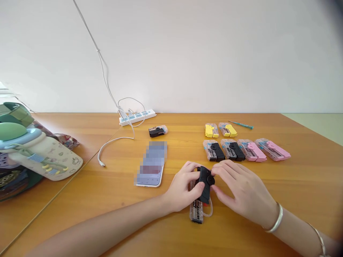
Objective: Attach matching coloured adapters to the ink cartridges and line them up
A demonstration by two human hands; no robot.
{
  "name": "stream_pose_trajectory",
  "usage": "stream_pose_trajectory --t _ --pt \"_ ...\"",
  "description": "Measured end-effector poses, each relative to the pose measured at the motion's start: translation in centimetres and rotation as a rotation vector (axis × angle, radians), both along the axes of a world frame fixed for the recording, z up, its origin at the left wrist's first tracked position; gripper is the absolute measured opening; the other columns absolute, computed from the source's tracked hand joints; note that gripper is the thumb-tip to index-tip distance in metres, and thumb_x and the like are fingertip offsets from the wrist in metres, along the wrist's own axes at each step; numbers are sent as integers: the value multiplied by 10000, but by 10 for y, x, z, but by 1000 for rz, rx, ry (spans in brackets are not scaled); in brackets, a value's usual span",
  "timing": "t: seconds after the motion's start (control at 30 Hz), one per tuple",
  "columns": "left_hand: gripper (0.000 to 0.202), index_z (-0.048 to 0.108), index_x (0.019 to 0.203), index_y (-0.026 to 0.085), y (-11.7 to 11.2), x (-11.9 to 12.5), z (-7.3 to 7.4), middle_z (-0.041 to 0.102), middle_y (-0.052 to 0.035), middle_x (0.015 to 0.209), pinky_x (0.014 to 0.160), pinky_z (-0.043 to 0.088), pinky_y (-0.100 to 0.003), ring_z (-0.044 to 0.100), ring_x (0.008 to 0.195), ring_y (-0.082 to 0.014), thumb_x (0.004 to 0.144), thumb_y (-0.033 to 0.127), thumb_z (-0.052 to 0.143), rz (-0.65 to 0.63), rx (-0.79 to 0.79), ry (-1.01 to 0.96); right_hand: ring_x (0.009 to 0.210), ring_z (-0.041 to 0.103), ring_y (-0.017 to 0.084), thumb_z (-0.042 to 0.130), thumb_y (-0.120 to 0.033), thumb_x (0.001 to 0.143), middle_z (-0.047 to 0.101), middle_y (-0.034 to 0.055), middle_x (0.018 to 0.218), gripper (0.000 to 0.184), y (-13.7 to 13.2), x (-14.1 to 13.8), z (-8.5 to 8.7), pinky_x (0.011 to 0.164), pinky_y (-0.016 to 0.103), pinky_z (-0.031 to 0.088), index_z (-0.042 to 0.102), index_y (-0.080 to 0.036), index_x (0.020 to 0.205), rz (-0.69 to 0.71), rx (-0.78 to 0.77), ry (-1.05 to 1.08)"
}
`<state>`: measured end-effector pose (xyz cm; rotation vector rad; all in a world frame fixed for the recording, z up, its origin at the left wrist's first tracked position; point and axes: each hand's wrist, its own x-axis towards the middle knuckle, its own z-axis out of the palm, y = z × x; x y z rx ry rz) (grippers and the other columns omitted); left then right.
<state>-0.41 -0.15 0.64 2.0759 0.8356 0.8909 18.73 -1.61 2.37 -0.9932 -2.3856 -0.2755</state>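
A black mini water gun [205, 194] is held just above the wood-look table, partly covered by fingers. My left hand [183, 185] is closed around its black casing, thumb on the front face. Fingertips of my right hand [241, 184] pinch at the casing's right side, by the round black disc [210, 180]. Below the casing shows a clear section with printed lettering [197, 213], and a clear tube [210, 208] loops out beside it. Whether this section is joined to the casing is hidden.
Behind my hands are two yellow water guns [229, 130], two black ones [234, 150] and two pink ones [273, 149], beside a teal screwdriver [242, 125]. Left of them lie another black one [157, 131], a phone [155, 171], a power strip [138, 117] with cables, and a bottle [50, 153].
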Motion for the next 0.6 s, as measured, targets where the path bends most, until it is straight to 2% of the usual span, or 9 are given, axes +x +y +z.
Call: stream_pose_trajectory --t 0.2,0.27,0.43,0.6 --pt "277 635 691 180 0 0 -4 582 -68 933 835 412 -326 499 935 -211 842 246 413 12 -13 1 675 518 210 395 -198 850 602 65 708 203 -9 -12 4 755 381 379 579 -165 772 -89 97 -175" --pt "287 610 646 179 1 1 -6 577 -64 908 806 418 -317 502 912 -205 843 253 416 20 -25 12 631 494 206 393 -174 834 572 51 652 209 -9 -15 3 732 376 363 579 -162 740 -107 128 -212" --pt "301 438 505 175 3 3 -9 507 -33 736 693 398 -292 477 764 -173 795 256 447 68 -67 31 548 441 183 392 -117 767 504 26 562 212 -3 -20 -3 627 332 319 539 -176 626 -102 194 -260" --pt "310 321 489 182 6 3 -9 416 -5 632 644 364 -285 427 691 -157 775 225 433 105 -112 16 526 416 173 385 -106 768 492 24 549 226 4 -23 -4 607 329 295 515 -184 600 -73 251 -325"
